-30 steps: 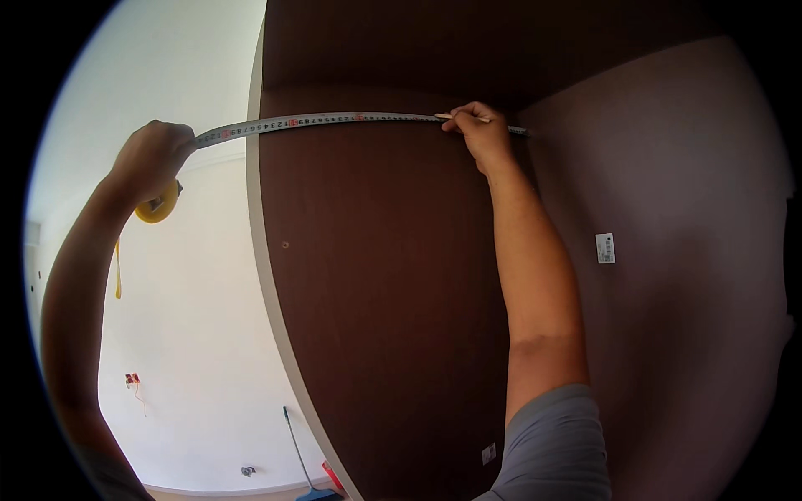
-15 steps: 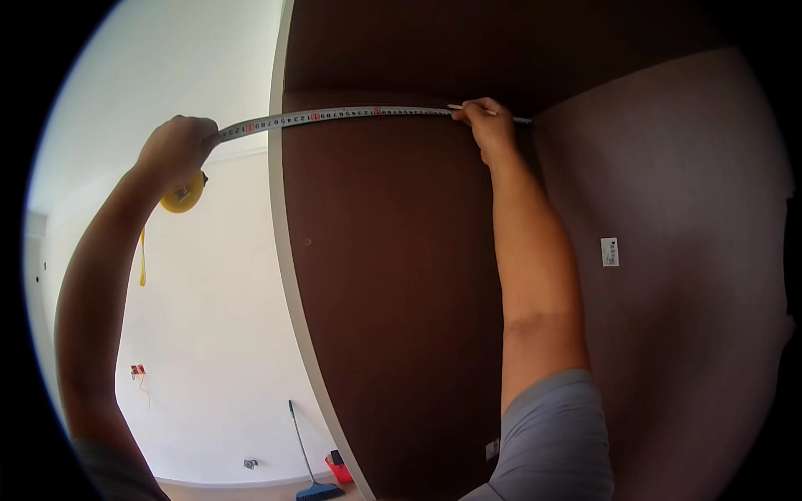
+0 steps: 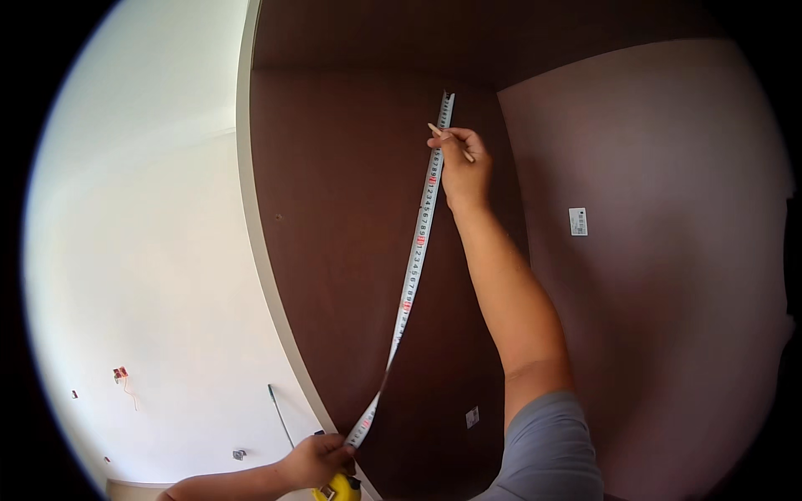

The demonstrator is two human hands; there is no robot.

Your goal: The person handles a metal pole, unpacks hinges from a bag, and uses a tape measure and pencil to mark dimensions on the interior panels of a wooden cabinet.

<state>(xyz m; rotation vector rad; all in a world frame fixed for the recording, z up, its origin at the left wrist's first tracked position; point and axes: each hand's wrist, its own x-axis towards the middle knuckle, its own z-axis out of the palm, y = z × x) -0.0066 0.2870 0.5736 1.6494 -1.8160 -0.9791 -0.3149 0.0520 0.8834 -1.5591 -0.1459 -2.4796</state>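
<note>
A tape measure's white blade (image 3: 415, 250) runs steeply across the brown cabinet panel, its end close to the top of the panel. Near that end my right hand (image 3: 466, 171) is closed, pinching the blade and holding a light-coloured pencil (image 3: 434, 129) that crosses it. Low in the picture, by the panel's front edge, my left hand (image 3: 317, 461) is closed round the blade beside its yellow case (image 3: 338, 488), which is cut off by the lower edge. Between the hands the blade bends and twists towards its lower part.
Dark boards enclose the panel above and on the right; the right board (image 3: 635, 150) bears a white label (image 3: 578, 221). A pale edge strip (image 3: 259, 225) borders the panel. On the white wall (image 3: 142, 275) are wires (image 3: 121, 376) and a socket box (image 3: 239, 455); a broom handle (image 3: 280, 413) leans there.
The blade has swung from nearly level to steep. My left hand has come down and to the right with the case, while my right hand has shifted slightly left and lower, still holding the pencil.
</note>
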